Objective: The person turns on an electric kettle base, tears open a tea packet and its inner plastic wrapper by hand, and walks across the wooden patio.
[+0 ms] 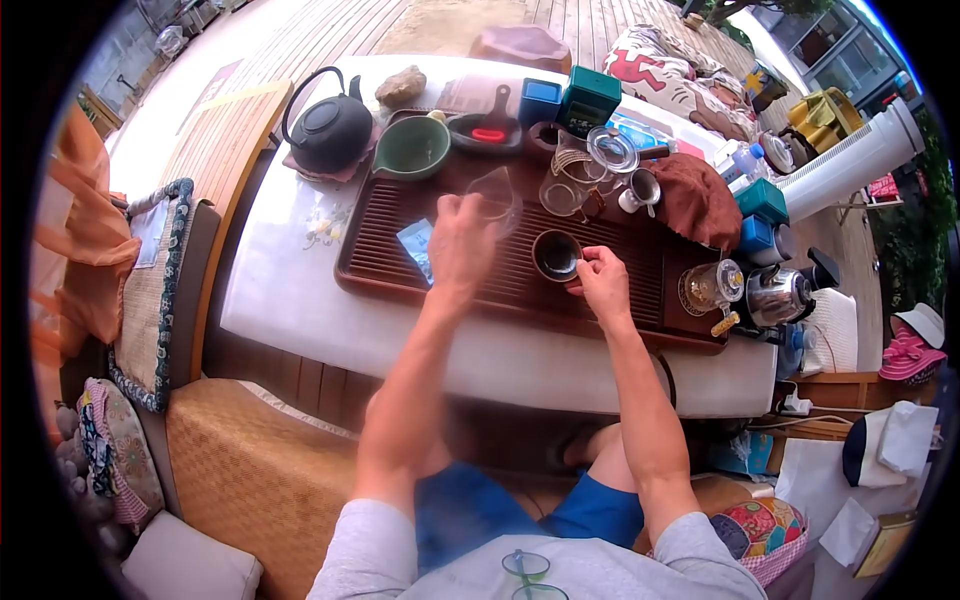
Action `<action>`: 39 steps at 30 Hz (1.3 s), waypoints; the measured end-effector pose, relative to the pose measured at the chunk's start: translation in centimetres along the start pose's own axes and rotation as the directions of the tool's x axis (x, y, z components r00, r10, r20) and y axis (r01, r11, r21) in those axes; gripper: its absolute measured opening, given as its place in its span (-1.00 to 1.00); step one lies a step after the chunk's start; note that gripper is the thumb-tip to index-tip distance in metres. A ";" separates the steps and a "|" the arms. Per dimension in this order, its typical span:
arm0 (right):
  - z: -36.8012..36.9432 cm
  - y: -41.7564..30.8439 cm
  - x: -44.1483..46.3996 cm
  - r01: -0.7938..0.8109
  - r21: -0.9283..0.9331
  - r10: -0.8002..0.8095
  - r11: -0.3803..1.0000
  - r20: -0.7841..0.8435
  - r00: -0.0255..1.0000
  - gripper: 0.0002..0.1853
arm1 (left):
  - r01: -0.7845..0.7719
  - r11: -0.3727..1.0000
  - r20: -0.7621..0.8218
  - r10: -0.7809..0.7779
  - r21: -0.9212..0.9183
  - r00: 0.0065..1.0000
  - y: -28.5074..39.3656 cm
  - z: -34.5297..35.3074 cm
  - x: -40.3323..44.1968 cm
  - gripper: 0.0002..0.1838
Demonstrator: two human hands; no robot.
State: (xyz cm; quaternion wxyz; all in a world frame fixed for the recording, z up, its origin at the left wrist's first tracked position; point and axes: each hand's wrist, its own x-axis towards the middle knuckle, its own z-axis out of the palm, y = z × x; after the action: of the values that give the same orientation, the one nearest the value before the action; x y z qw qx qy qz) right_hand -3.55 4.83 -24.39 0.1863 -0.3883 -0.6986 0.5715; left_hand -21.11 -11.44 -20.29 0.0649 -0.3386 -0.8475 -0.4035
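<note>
My left hand (463,238), somewhat blurred, is closed on a clear glass pitcher (500,203) over the tea tray. To its left lies a small blue packet (415,252) on the slatted brown tea tray (385,215). My right hand (605,285) pinches the rim side of a dark brown teacup (556,256), whose inside is dark; whether it rests on the tray I cannot tell. Behind the cup stands a clear glass vessel (563,195), with a small metal-looking pitcher (640,190) to its right.
A black kettle (332,130) and a green bowl (412,147) stand at the back left. Green tins (591,100), a reddish-brown cloth (685,198), a glass teapot (710,287) and a steel kettle (780,295) line the right. The white table's (300,290) front edge is near my knees.
</note>
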 end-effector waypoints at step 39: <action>-7.8 -6.9 -10.1 0.198 0.427 -0.239 0.882 0.044 0.970 -0.78 | 0.612 0.338 0.693 0.228 -0.715 0.684 9.8 -1.5 -6.9 -0.61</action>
State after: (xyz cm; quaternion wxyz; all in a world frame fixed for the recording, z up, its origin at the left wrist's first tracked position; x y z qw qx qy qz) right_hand 6.02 2.03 -13.91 0.2950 -0.2301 -0.6070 0.7012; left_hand -9.99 -11.73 -15.69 -0.5137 -0.3217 -0.4593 -0.6494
